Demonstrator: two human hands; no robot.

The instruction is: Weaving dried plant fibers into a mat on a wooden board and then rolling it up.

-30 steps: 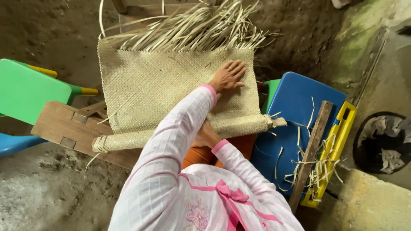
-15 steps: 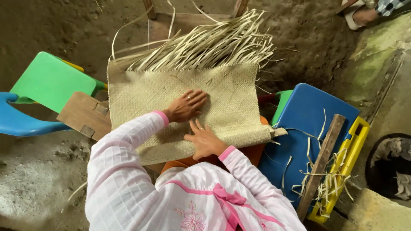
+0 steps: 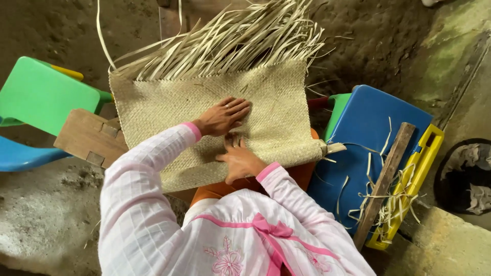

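A pale woven palm-leaf mat lies spread before me, its near edge rolled over an orange seat. Unwoven loose strips fan out from its far edge. My left hand rests flat on the middle of the mat, fingers spread and pointing right. Just below it, my right hand presses flat on the mat near the rolled edge, fingertips close under the left hand. Neither hand holds anything. Both arms wear pink checked sleeves.
A wooden block sticks out from under the mat at left, beside a green plastic chair and a blue one. On the right stand a blue stool, a wooden stick, a yellow frame and scattered strips. Dirt floor around.
My left hand slid from the mat's right side back to its middle. My right hand came up onto the mat beneath it. The view moved closer.
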